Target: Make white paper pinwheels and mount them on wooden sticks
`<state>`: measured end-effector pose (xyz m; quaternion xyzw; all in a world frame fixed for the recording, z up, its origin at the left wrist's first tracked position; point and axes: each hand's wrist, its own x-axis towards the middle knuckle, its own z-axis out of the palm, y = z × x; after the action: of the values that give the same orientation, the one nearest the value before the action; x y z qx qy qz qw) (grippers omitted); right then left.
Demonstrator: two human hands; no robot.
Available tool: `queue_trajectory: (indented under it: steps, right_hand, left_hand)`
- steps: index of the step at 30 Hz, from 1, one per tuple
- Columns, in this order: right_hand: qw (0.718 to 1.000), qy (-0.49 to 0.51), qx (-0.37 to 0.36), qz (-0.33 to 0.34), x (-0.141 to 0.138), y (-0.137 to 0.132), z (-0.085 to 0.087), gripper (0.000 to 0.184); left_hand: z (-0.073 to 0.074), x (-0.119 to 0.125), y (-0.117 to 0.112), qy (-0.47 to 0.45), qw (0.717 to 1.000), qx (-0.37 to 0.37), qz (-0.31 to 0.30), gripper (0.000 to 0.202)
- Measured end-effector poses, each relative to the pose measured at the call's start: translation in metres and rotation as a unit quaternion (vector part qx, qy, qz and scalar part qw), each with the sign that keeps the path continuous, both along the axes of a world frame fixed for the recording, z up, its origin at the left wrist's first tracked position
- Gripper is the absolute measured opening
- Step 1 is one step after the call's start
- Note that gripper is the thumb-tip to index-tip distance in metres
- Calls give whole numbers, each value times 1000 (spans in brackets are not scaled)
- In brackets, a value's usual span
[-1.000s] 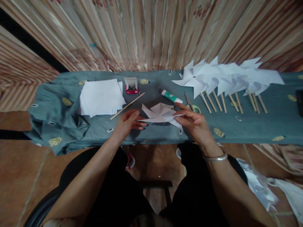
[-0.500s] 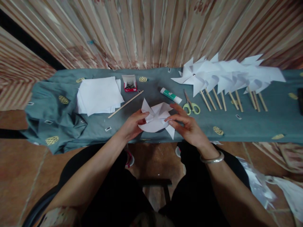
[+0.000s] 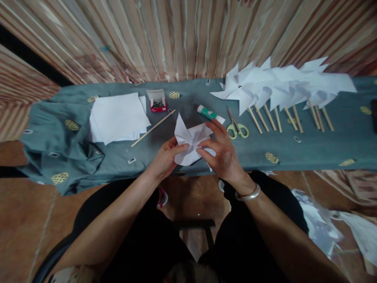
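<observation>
A white paper pinwheel [image 3: 188,155] without a stick is between my hands at the table's front edge. My left hand [image 3: 166,159] grips its left side, thumb on top near the centre. My right hand [image 3: 222,153] pinches the paper right of the centre with thumb and index finger, its other fingers raised over the right blade. Just beyond lies a thin wooden stick [image 3: 153,128], slanted. Behind my right hand are a green and white glue stick [image 3: 210,114] and scissors [image 3: 235,125] with light green handles.
On the cloth-covered table [image 3: 294,151], a stack of white paper [image 3: 119,118] lies left, beside an open red box [image 3: 158,103] of small metal pins. Several finished pinwheels [image 3: 273,86] on sticks overlap at the back right. A striped curtain [image 3: 176,39] hangs behind the table.
My right hand has moved left, its thumb and finger now pinching the paper closer to the pinwheel's centre. My left thumb has also slid inward. The view has shifted slightly.
</observation>
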<state>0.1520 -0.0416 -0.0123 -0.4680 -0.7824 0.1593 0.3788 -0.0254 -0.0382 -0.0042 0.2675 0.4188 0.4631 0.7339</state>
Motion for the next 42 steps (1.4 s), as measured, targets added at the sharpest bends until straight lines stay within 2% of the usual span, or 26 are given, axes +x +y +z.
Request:
queue_trajectory:
  steps: [25,42]
  right_hand:
    - [999,-24,47,-16,-13,3,-3,9]
    - [1000,-16,19,-11,-13,3,-2,35]
  left_hand:
    - [-1,0,-6,23,999,5,30,36]
    - [-4,3,-7,22,999,16,42,37]
